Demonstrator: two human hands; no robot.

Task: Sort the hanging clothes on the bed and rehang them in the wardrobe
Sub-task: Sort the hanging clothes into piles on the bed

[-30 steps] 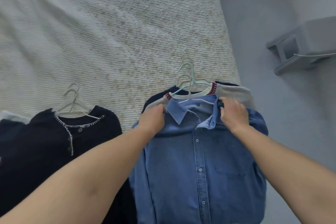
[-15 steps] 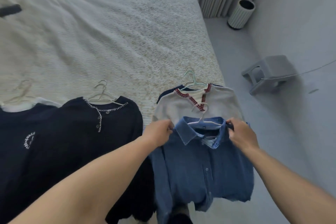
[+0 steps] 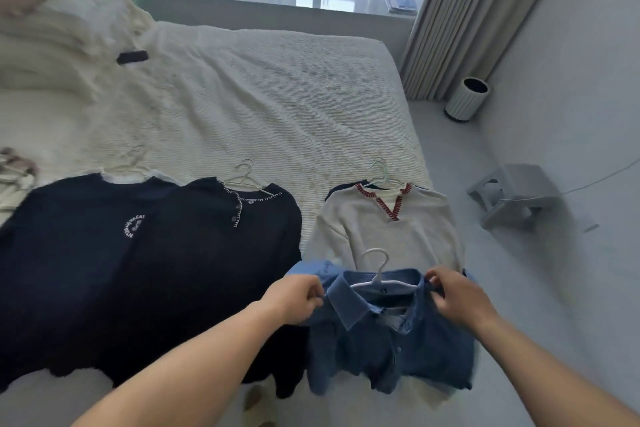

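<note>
A blue denim shirt [image 3: 391,350] on a white hanger [image 3: 375,274] is lifted off the bed's near edge. My left hand [image 3: 294,298] grips its left shoulder and my right hand [image 3: 457,298] grips its right shoulder. Behind it on the bed [image 3: 259,97] lies a grey sweater with red-stitched collar [image 3: 384,229] on a pale green hanger, covering a dark garment. To the left lie a black cardigan with white stitching [image 3: 221,253] and a navy top with white lettering [image 3: 79,239], each on a hanger.
A black remote [image 3: 132,57] lies near the cream pillows [image 3: 52,28] at the bed's far left. On the floor to the right stand a grey step stool [image 3: 512,194] and a white ribbed bin [image 3: 465,99]. Curtains hang by the window ledge.
Both hands have pulled the denim shirt toward me and up off the pile, uncovering the grey sweater. The view has tilted up to show the whole bed and the window.
</note>
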